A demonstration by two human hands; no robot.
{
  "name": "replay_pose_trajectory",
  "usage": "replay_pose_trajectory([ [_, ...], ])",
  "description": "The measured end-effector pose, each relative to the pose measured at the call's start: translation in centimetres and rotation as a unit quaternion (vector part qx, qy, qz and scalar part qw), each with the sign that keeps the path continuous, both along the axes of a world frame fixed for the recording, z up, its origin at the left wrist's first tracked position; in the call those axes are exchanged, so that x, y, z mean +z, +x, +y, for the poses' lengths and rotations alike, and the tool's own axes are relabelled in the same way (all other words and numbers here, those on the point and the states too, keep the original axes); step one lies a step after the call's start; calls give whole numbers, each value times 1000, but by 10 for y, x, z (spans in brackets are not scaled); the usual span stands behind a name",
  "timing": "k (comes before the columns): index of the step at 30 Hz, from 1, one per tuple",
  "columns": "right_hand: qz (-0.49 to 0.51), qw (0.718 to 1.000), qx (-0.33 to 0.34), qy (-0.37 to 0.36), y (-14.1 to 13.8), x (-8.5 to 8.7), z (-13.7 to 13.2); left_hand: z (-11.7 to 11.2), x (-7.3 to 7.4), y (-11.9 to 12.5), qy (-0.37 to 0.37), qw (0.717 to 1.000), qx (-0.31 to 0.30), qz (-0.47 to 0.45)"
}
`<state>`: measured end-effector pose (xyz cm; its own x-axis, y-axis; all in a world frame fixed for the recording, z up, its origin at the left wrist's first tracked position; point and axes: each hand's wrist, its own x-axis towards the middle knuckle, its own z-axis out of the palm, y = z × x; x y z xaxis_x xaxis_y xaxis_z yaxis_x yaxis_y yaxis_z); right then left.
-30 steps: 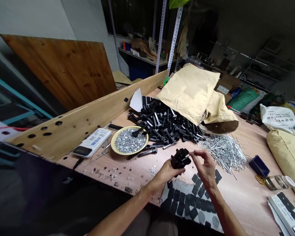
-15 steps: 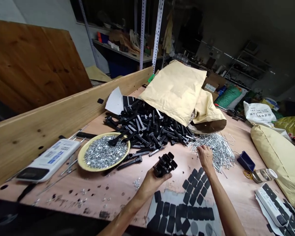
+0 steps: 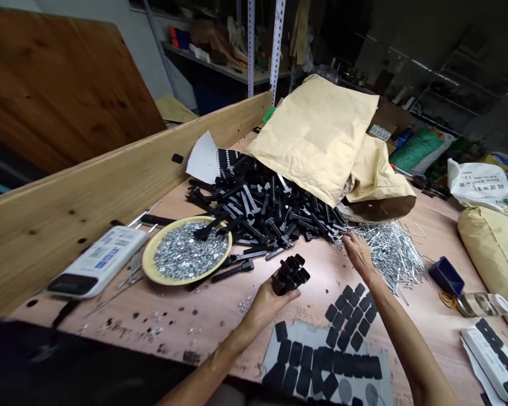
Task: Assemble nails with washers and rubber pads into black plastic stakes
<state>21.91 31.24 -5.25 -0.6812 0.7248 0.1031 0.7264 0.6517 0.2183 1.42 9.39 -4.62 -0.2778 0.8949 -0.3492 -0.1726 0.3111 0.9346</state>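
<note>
My left hand (image 3: 267,299) is closed around a bundle of black plastic parts (image 3: 290,273), held just above the wooden table (image 3: 419,332). My right hand (image 3: 358,252) reaches forward to the near edge of a heap of thin silver metal pins (image 3: 389,252); its fingers curl down onto the pins, and I cannot see whether they grip any. A big pile of black plastic parts (image 3: 266,210) spills from a tan paper sack (image 3: 317,135) just beyond both hands.
A yellow dish of small silver washers (image 3: 186,256) sits left of my hands, with a white device (image 3: 99,268) beside it. A sheet of black pads (image 3: 328,355) lies at the near edge. A small blue box (image 3: 446,275), a glass jar (image 3: 482,304) and filled sacks (image 3: 491,248) stand at right.
My right hand left the bundle and reached forward to the heap of silver pins. My left hand kept hold of the black parts. The view tilted down and shifted.
</note>
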Motion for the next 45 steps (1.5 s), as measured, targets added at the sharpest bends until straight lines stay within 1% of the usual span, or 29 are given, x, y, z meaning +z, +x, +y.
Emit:
replay_pose_trajectory([
  [2, 109, 994, -20, -7, -7, 16, -5, 4, 1, 1, 25, 1000, 4, -7],
  [3, 179, 983, -32, -26, -12, 26, -11, 5, 2, 2, 36, 999, 1, -6],
  [5, 289, 953, -33, -87, -23, 49, -28, 9, 2, 3, 40, 999, -11, 8],
  [6, 311, 943, -15, -120, -29, 61, -39, 10, 2, 3, 36, 999, -16, 19],
  [7, 311, 939, 15, -147, -35, 73, -53, 10, 2, 4, 30, 999, -17, 32],
  [9, 279, 940, 81, -179, -46, 95, -83, 10, 1, 6, 25, 998, -16, 57],
  [11, 231, 942, 141, -197, -55, 110, -110, 8, 1, 9, 27, 996, -20, 83],
  [13, 184, 943, 183, -209, -62, 120, -129, 5, 2, 12, 32, 994, -28, 102],
  [16, 132, 948, 216, -195, -69, 129, -140, -1, 6, 15, 40, 990, -45, 124],
  [20, 60, 953, 259, -146, -79, 137, -150, -6, 11, 17, 50, 986, -69, 145],
  [24, -28, 954, 277, -110, -89, 145, -164, -9, 13, 19, 70, 984, -79, 143],
  [26, -39, 956, 279, -82, -90, 150, -166, -9, 14, 18, 77, 987, -71, 121],
  [29, -16, 960, 273, -54, -90, 157, -161, -9, 15, 16, 94, 991, -62, 76],
  [31, -9, 961, 270, -58, -91, 155, -157, -8, 15, 15, 98, 991, -62, 73],
  [35, -33, 947, 297, -117, -98, 143, -159, -6, 14, 17, 86, 989, -61, 108],
  [37, 12, 939, 313, -142, -97, 143, -160, -6, 16, 16, 86, 990, -58, 95],
  [38, 61, 936, 314, -149, -94, 144, -159, -6, 17, 15, 87, 992, -60, 70],
  [39, 129, 934, 299, -150, -89, 146, -158, -7, 20, 14, 87, 994, -63, 32],
  [40, 207, 930, 265, -147, -81, 145, -155, -8, 23, 12, 84, 994, -65, -12],
  [42, 348, 912, 146, -159, -65, 138, -151, -12, 29, 9, 76, 992, -57, -83],
  [43, 393, 896, 81, -189, -57, 129, -151, -13, 32, 9, 75, 990, -51, -105],
  [44, 417, 876, 26, -240, -51, 116, -153, -14, 34, 9, 78, 989, -46, -117],
  [45, 423, 851, -8, -313, -48, 101, -156, -14, 34, 10, 83, 989, -39, -119],
])
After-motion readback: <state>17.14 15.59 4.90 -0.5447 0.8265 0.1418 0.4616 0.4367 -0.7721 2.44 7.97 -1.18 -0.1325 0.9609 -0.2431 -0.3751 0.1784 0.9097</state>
